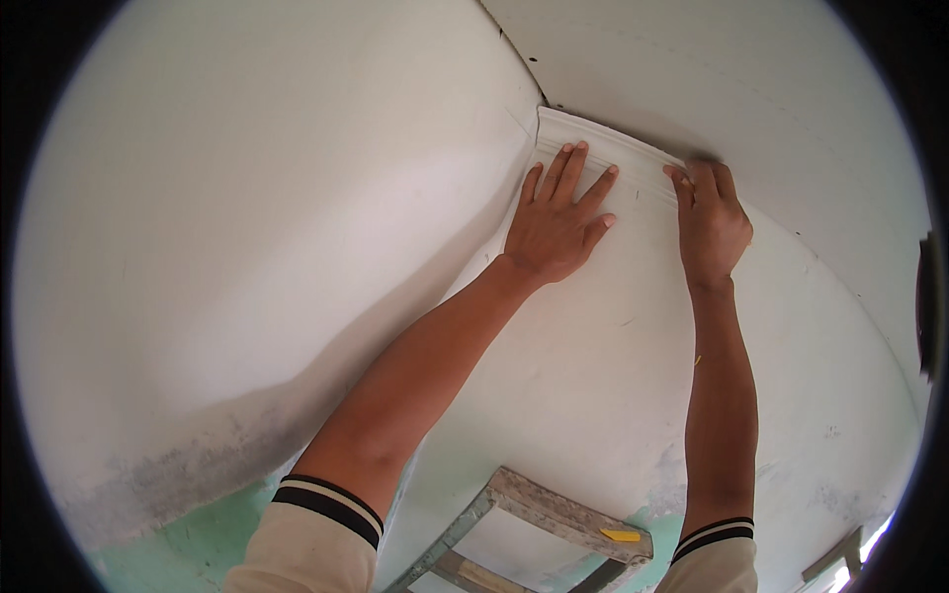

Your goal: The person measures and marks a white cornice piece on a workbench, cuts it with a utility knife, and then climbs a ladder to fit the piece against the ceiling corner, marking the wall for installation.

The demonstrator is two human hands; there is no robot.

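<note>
A short length of white cornice moulding (638,151) sits along the top of the wall, in the corner under the ceiling. My left hand (559,217) lies flat with fingers spread, its fingertips on the moulding's lower part and its palm over the wall. At the moulding's right end, my right hand (714,222) is closed, thumb and curled fingers gripping the edge; the fingertips are partly hidden. A tiny yellow bit shows at the heel of that hand, too small to name.
Below my arms stands a worn ladder (554,504) with a small yellow object (620,535) on its top. The left wall (247,198) meets the facing wall close to my left arm. The ceiling (751,89) slopes across the upper right. Green and grey patches mark the lower walls.
</note>
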